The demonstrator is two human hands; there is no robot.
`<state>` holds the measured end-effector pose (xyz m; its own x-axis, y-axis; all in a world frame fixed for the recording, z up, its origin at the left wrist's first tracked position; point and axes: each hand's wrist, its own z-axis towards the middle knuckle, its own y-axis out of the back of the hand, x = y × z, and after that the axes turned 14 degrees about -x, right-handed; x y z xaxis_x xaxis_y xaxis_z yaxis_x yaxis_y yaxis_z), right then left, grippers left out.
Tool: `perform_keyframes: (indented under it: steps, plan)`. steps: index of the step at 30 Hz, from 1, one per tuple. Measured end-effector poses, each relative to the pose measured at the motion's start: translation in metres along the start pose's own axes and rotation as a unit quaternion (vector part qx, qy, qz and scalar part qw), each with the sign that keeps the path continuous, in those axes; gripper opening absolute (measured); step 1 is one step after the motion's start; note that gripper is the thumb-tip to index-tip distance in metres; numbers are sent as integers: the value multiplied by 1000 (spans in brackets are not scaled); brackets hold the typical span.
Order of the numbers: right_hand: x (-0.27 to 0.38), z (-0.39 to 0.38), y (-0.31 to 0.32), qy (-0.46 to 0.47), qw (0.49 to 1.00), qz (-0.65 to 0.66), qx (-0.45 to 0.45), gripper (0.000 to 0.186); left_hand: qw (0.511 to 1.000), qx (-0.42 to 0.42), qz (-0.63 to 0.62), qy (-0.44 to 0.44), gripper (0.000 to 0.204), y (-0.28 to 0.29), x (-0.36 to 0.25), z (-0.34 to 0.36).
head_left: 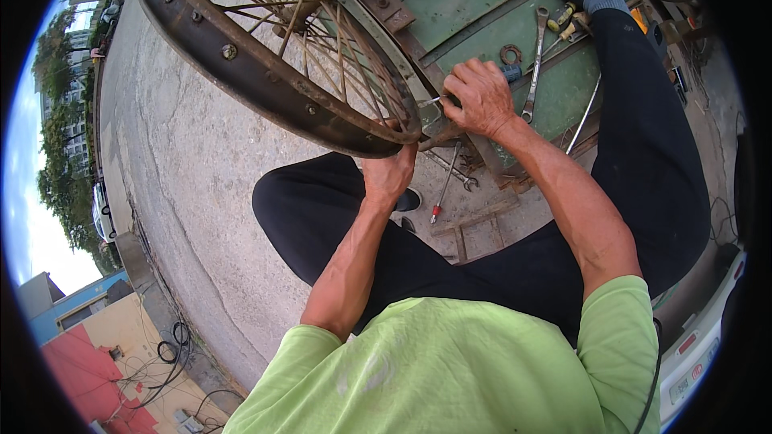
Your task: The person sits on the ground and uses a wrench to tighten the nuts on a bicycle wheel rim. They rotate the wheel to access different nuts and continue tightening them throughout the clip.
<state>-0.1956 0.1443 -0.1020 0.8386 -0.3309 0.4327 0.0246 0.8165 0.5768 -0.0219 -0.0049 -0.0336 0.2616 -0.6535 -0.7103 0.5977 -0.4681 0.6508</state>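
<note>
Light-green cloth of the wearer's T-shirt [434,370] lies nearest in the head view, with black trousers [651,145] spread beyond it. Past the knees, a rusty brown spoked metal wheel [253,80] tilts over grey concrete ground [185,169], its low edge beside a green metal panel [474,28] in a rusty frame. At that edge the left hand [389,175] comes up under the rim, touching it; most of its fingers are hidden, so I cannot tell how firmly they close. The right hand [480,96] is clamped on a slim silver metal tool [432,101] pointing at the rim. For good work here, I judge, the left hand should bear the rim steady while the right keeps the tool straight and its knuckles off the frame.

Counted: one wheel, at least three bolt heads on its outer band; one long silver wrench [533,72] and one rusty ring [510,47] on the panel; one silver open-ended wrench [460,176] and one red-handled screwdriver [436,213] on the ground.
</note>
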Motion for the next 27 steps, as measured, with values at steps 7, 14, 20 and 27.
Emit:
perform_keyframes:
  steps: [7,14,20,27]
  plan:
    - [1,1,1,2,1000,3,2,26,998,-34,-33,-46,18,15,-8,-3]
    - [0,-1,0,3,1000,0,5,26,997,-44,-30,-51,15,33,-24,-4]
    - [0,0,-1,5,1000,-2,2,26,996,-57,-29,-55,11,48,-38,2]
    - [1,0,0,2,1000,2,1,26,996,-64,-63,4,16,62,-47,5]
